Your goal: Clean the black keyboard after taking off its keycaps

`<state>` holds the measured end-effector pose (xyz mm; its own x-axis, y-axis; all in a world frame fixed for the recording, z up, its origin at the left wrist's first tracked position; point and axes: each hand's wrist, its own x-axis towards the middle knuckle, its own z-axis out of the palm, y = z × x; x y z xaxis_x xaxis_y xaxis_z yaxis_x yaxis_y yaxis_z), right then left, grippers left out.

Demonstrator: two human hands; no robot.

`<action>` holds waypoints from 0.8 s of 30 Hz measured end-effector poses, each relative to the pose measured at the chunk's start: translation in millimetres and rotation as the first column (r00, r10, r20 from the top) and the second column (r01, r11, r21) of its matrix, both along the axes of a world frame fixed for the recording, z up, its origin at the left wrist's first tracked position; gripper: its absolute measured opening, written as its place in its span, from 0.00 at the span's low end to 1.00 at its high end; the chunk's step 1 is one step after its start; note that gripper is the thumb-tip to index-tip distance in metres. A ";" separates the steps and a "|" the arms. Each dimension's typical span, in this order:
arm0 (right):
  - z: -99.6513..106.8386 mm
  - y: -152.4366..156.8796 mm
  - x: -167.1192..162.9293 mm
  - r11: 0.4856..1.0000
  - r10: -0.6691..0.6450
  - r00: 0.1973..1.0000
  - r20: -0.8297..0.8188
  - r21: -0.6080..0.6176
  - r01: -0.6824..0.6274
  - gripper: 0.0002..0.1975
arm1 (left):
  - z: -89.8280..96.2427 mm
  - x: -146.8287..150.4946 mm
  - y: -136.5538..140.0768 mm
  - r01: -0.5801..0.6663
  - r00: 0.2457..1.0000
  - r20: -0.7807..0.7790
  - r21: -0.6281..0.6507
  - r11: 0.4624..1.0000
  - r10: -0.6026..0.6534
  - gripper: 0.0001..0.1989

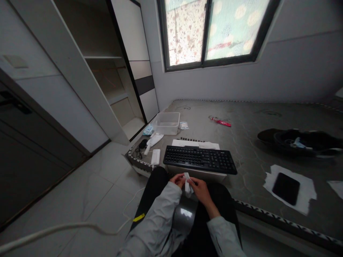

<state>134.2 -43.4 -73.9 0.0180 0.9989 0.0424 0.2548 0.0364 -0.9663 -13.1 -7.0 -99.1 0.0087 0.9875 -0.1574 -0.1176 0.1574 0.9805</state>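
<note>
The white strip [187, 182] was found over the lap [223, 200], between the thighs, just short of the near edge of the keyboard [199, 159]. The keyboard lay across a white slab [182, 143] near the trimmed edge of the bed [245, 146]. Bare cover extended to the right of the keyboard as far as the phone [286, 188]; to the left, room was tighter, a white adapter [155, 157] standing just beside it.

The strip was pale, soft-looking and creased; paper or cloth could not be told. The keyboard was hard, black, long and rectangular. The bed cover was grey and quilted, with black-and-white piping. The phone, dark and flat, rested on a ragged white sheet [305, 192]. Beyond the adapter stood a clear, open-topped plastic box [173, 126].

The strip was between the two hands. The left hand [178, 180] pinched it from its left side, fingers bent; the right hand [198, 188] pinched it from the right, thumb and fingers drawn together. Both were clear of the keyboard.
</note>
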 end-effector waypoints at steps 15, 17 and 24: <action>-12.5 6.9 3.3 0.996 0.032 0.965 -0.261 -0.068 -0.051 0.32 | 5.5 -9.4 -7.8 0.135 0.902 -0.432 0.250 0.959 -0.015 0.22; -8.5 5.8 1.9 0.994 0.023 0.961 -0.275 -0.098 -0.051 0.31 | 5.8 -12.0 -6.7 0.162 0.895 -0.445 0.232 0.959 -0.044 0.21; -6.9 4.8 1.5 0.988 -0.007 0.964 -0.265 -0.151 -0.034 0.28 | 3.3 -14.3 -5.2 0.247 0.878 -0.464 0.228 0.942 -0.118 0.21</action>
<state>135.6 -38.5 -80.9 -0.0054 0.9933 -0.1153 -0.0095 -0.1153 -0.9933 -27.4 -12.2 -95.7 0.1872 0.9786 0.0859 0.3378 -0.1463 0.9298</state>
